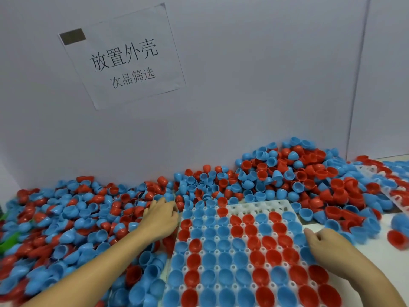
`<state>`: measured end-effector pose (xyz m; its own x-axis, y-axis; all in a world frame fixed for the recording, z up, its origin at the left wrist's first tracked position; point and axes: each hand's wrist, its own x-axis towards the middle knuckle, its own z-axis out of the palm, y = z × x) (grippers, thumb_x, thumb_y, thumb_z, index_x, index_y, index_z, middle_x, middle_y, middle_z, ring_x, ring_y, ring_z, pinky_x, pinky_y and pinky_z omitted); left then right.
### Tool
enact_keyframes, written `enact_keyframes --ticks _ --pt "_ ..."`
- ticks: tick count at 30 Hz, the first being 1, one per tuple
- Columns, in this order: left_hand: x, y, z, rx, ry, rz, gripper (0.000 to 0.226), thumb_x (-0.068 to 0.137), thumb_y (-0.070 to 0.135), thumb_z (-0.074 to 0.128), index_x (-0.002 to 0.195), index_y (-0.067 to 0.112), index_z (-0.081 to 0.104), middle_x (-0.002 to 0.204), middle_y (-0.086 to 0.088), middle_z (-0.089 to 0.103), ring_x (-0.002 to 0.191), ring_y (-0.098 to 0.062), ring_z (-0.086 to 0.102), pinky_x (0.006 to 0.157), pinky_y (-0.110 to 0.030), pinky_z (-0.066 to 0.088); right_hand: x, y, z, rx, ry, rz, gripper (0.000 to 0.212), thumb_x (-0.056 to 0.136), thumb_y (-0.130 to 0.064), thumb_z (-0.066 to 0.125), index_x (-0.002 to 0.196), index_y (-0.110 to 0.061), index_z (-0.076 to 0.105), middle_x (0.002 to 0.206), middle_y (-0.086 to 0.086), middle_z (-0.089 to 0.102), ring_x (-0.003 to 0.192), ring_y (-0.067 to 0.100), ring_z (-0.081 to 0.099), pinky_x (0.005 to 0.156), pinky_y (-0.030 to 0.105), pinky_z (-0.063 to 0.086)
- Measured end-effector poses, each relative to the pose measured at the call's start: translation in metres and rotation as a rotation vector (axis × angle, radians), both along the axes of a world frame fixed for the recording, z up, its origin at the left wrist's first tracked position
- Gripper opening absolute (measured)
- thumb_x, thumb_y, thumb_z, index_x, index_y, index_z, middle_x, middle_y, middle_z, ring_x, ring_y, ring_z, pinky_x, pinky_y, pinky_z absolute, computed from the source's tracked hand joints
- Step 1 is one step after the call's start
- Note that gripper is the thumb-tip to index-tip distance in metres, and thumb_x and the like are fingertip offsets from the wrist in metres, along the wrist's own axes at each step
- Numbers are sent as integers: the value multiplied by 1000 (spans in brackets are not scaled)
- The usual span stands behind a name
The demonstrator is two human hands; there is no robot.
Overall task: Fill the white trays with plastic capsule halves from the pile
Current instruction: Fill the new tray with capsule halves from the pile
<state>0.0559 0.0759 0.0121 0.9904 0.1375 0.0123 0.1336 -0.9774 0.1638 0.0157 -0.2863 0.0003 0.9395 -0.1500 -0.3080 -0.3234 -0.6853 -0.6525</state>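
A white tray point(259, 207) lies in front of me, most of its cups holding red and blue capsule halves; only its far row shows bare cups. A big pile of red and blue capsule halves point(276, 173) runs along the wall from left to right. My left hand point(160, 218) reaches into the pile just left of the tray's far corner, fingers curled down among blue halves; whether it holds one is hidden. My right hand point(329, 247) rests on the tray's right edge, fingers loosely bent, nothing visible in it.
A grey partition wall point(243, 96) with a paper sign point(124, 56) closes the back. Another white tray point(367, 169) lies half buried in the pile at far right. Something green point(8, 240) shows at the left edge. Bare white tabletop point(376, 251) lies right of the tray.
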Motion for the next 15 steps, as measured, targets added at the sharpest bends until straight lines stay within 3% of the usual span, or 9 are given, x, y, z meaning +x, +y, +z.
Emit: enact_keyframes --ticks 4,7,11,15 --pt "8 11 -2 71 35 39 57 93 43 52 147 32 35 153 -5 31 141 -29 25 113 -50 27 -1 -9 2 -72 -4 12 48 105 -26 40 61 -11 48 61 7 49 59 19 49 53 30 32" --pt "16 20 2 63 181 79 86 84 50 63 155 48 15 168 -2 -1 152 -42 -1 116 -65 14 0 -11 3 -83 -17 -9 54 105 -26 42 53 -10 43 51 5 45 53 19 47 51 29 30" --pt "28 26 3 33 326 122 88 87 45 67 156 51 12 168 -5 -15 150 -51 -7 118 -66 20 3 -10 1 -97 -58 -57 60 104 -29 44 48 -8 43 47 5 45 52 21 48 52 30 31" --pt "39 16 -3 55 276 208 75 89 33 61 153 46 24 166 -9 -3 149 -49 3 111 -63 35 3 -9 3 -93 -107 -120 67 102 -34 46 39 -13 39 32 -4 36 48 21 46 52 29 32"
